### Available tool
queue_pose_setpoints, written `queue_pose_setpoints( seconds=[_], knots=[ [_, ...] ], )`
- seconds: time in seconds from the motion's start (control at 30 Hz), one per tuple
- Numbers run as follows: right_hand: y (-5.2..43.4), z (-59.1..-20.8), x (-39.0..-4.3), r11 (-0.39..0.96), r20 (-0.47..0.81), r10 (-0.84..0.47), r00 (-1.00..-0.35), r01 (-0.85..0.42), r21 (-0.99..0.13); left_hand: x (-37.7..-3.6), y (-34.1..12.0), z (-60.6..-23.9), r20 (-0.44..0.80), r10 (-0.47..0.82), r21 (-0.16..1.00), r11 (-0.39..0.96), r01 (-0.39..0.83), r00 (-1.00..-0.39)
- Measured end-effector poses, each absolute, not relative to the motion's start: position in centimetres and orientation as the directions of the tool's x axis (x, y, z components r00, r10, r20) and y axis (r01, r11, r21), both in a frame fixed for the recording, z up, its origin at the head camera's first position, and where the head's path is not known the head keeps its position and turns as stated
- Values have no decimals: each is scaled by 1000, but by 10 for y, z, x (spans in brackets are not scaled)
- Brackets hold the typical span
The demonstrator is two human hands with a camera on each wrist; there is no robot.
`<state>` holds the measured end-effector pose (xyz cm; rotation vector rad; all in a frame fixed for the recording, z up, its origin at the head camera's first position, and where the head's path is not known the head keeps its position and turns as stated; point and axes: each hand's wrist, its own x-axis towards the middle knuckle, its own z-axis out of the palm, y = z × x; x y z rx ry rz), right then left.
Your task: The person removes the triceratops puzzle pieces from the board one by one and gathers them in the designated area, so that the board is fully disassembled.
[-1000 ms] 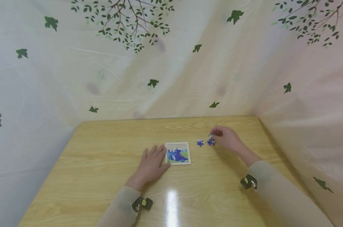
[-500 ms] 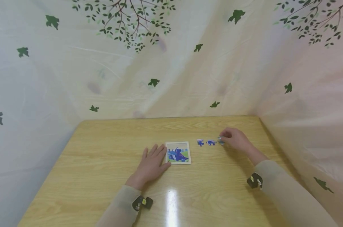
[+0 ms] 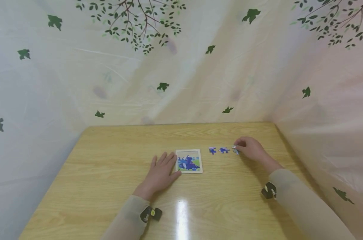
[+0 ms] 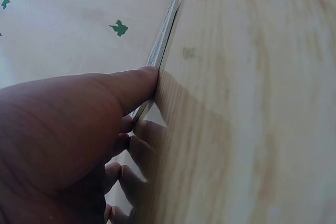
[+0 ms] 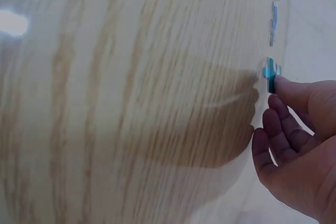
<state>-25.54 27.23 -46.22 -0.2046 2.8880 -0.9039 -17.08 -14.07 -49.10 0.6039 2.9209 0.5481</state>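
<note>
My left hand (image 3: 158,175) lies with fingers spread on the table, fingertips and thumb against the left side of a small white-framed jigsaw puzzle (image 3: 201,161). The picture in the frame is a blue dinosaur on green, and a plain strip shows along its top. In the left wrist view the thumb (image 4: 139,83) touches the frame's edge. To the right, my right hand (image 3: 252,150) pinches a jigsaw piece (image 3: 235,150) between thumb and fingers. The right wrist view shows this piece (image 5: 271,75) edge-on, close over the table, its other fingers loosely bent.
Two loose blue jigsaw pieces, one (image 3: 212,150) nearer the frame and another (image 3: 224,150) beside the held one, lie in a row on the wooden table (image 3: 109,150). A pale cloth (image 3: 133,100) with printed leaves and branches hangs behind and at the sides.
My right hand has moved to the right with its jigsaw piece, away from the middle loose piece, and has come down slightly at the row's end. The left hand has stayed in place.
</note>
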Motion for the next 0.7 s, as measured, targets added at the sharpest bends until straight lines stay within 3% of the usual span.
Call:
queue_pose_setpoints(
  seconds=[0.7],
  knots=[
    [275, -470, -260, 812, -79, -175, -981, -98, -576, -169, -140, -488, -28, 402, 365, 856, 365, -915]
  ],
)
